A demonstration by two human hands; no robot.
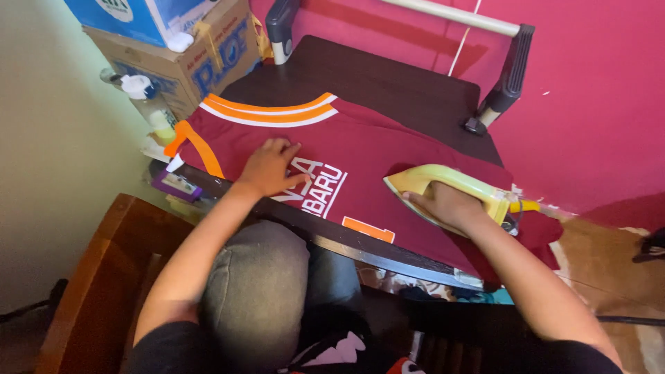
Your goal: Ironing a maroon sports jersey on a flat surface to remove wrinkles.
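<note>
Currently, head view only. Maroon jersey (pixel 388 156) lies flat on the dark bench (pixel 388 79), collar end w/ orange-and-white trim toward the far left, lower part hanging over the near right edge.

Right hand (pixel 447 206): grip wrapped tight round the handle of the yellow-green iron (pixel 450 183). Iron rests sole-down on the jersey's right half, nose pointing left toward the white lettering. Yellow cord stub exits at the rear, right of the hand.

Left hand (pixel 271 168): fingers spread, palm pressed flat on the fabric just left of the lettering; pinching nothing. It sits well apart from the iron.

Surroundings: cardboard boxes (pixel 183 48) stacked at far left, a white-capped bottle (pixel 149 104) beside them, a small purple item (pixel 176 185) at the bench's left edge. Pink wall (pixel 596 111) behind. Wooden chair (pixel 104 277) at lower left; the person's knee in grey fabric sits under the bench edge.

Technique notes (judgement):
- Keep the left palm flat to tension the cloth; hold it clear of the iron's path.
- Avoid parking the sole on printed lettering or the orange patch; print may soften.
- Move in straight strokes, nose leading, no dwell.
- Watch the overhang at the near right edge: cloth weight may drag the piece off.
- Cord routing behind the wrist: cannot tell fully, partly hidden.
</note>
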